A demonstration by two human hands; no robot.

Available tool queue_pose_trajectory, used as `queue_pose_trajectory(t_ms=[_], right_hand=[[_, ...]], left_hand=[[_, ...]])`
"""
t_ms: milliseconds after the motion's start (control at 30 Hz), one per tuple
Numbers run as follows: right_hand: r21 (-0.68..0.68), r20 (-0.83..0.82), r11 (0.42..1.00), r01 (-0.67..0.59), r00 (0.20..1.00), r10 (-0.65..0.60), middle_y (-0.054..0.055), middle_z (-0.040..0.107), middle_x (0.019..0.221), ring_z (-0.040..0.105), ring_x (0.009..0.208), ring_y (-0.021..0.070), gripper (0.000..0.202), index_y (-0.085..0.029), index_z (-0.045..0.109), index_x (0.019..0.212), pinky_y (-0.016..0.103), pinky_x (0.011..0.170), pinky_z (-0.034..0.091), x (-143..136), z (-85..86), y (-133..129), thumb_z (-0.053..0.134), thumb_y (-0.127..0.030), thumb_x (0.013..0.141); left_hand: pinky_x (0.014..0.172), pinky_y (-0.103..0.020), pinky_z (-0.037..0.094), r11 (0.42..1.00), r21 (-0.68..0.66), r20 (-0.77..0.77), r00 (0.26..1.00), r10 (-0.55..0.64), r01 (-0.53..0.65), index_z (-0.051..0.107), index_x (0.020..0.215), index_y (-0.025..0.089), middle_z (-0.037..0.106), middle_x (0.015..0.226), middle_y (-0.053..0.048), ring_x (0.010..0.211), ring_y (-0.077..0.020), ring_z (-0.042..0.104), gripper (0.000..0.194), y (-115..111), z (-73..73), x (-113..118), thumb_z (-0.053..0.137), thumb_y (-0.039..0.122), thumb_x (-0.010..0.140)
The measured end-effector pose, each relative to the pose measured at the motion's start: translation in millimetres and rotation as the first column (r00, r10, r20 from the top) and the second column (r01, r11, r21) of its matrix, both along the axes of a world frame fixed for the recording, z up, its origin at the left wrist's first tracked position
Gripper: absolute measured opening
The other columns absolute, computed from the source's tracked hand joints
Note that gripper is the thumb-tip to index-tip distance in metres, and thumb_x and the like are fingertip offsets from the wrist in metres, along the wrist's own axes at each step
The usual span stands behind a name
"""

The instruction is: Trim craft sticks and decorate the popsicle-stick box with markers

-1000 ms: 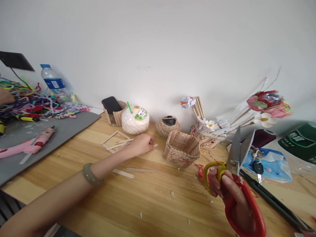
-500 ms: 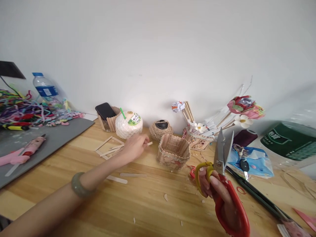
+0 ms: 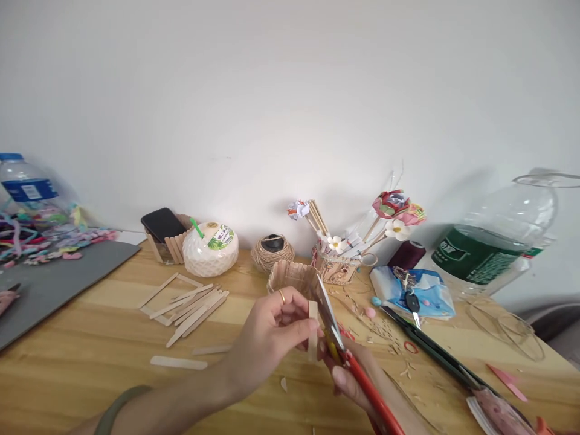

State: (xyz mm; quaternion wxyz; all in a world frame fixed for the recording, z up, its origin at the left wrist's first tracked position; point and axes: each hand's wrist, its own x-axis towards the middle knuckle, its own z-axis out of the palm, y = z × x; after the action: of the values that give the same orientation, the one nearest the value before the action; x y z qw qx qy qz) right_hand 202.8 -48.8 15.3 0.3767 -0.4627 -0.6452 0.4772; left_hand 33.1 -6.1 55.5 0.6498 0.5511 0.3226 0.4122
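My left hand [image 3: 272, 338] pinches a short wooden stick [image 3: 312, 329] upright between thumb and fingers. My right hand [image 3: 348, 377] grips the red-handled scissors [image 3: 347, 356], fingers closed about the handles, blades pointing up just beside the stick. Directly behind my hands stands the stick-walled basket [image 3: 290, 277], partly hidden by them; the twine ball [image 3: 272, 252] sits behind it. To the left, loose sticks [image 3: 194, 309] lie in a pile overlapping a stick frame [image 3: 158, 292], near the white coconut [image 3: 211, 249] and a phone [image 3: 163, 225] leaning in a wooden holder [image 3: 176, 246]. To the right rest a flower-filled basket [image 3: 338, 270], a blue packet [image 3: 430, 296] and a large green-labelled bottle [image 3: 480, 254].
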Motion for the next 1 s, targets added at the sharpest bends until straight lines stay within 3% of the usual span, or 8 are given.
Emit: queue_pose_trajectory(t_ms=[133,233,300,400,533,667,1000], right_hand=[[0.057,0.015,0.996,-0.068,0.998,0.067,0.0,0.045,0.069,0.041,0.058,0.0141,0.053,-0.019,0.052,0.078,0.026,0.052,0.039,1,-3.8,3,0.046,-0.071,0.073],[0.09,0.044,0.996,-0.001,0.999,-0.003,0.003,0.052,0.078,0.048,0.071,0.0193,0.04,-0.021,0.056,0.086,0.03,0.065,0.043,2,3.1,0,0.051,-0.06,0.078],[0.092,0.064,0.996,-0.022,0.998,0.016,0.004,0.055,0.084,0.051,0.078,0.0221,0.034,-0.023,0.057,0.091,0.032,0.07,0.045,4,7.9,-2,0.053,-0.055,0.079],[0.086,0.083,0.991,-0.105,0.992,0.098,0.005,0.059,0.086,0.055,0.077,0.0233,0.033,-0.025,0.059,0.099,0.033,0.069,0.047,8,8.0,-2,0.056,-0.05,0.078],[0.037,0.083,0.998,-0.055,0.995,0.052,0.006,0.064,0.091,0.058,0.08,0.0244,0.033,-0.029,0.06,0.107,0.036,0.072,0.049,14,3.3,-3,0.057,-0.046,0.079],[-0.061,0.042,0.996,-0.062,0.997,0.064,0.008,0.063,0.108,0.058,0.095,0.0281,0.043,-0.028,0.056,0.117,0.041,0.083,0.047,16,4.5,-5,0.058,-0.047,0.079],[-0.075,0.018,0.996,-0.037,0.999,0.039,0.008,0.06,0.104,0.055,0.098,0.0282,0.052,-0.025,0.055,0.117,0.044,0.088,0.043,8,-0.2,-9,0.052,-0.059,0.079]], left_hand=[[0.055,-0.021,0.045,0.999,-0.039,0.027,0.999,-0.021,0.022,0.052,0.068,0.016,0.063,0.061,0.001,0.055,-0.0096,0.056,0.014,-1,-3.7,4,0.064,0.023,0.069],[0.055,-0.021,0.045,0.998,-0.057,0.026,0.999,-0.023,0.024,0.051,0.068,0.016,0.064,0.061,0.0,0.056,-0.01,0.057,0.015,-2,-5.2,4,0.065,0.023,0.069],[0.055,-0.022,0.045,0.998,-0.059,0.018,1.0,-0.023,0.024,0.051,0.068,0.016,0.065,0.063,-0.001,0.058,-0.0108,0.058,0.015,-2,-5.9,3,0.065,0.023,0.069],[0.056,-0.022,0.045,0.998,-0.058,0.014,1.0,-0.023,0.024,0.051,0.068,0.016,0.065,0.063,-0.001,0.058,-0.0109,0.058,0.015,-1,-6.7,1,0.064,0.024,0.07],[0.056,-0.021,0.046,0.998,-0.063,0.016,0.999,-0.03,0.031,0.053,0.068,0.015,0.064,0.063,0.0,0.057,-0.0095,0.056,0.015,2,-7.4,1,0.065,0.024,0.069],[0.056,-0.021,0.047,0.996,-0.077,0.03,0.999,-0.04,0.042,0.053,0.067,0.015,0.063,0.063,0.0,0.058,-0.01,0.057,0.017,4,-7.3,1,0.066,0.025,0.069],[0.055,-0.021,0.047,0.993,-0.105,0.052,0.998,-0.047,0.053,0.053,0.066,0.015,0.062,0.06,0.001,0.055,-0.0089,0.056,0.019,3,-7.3,1,0.069,0.026,0.068]])
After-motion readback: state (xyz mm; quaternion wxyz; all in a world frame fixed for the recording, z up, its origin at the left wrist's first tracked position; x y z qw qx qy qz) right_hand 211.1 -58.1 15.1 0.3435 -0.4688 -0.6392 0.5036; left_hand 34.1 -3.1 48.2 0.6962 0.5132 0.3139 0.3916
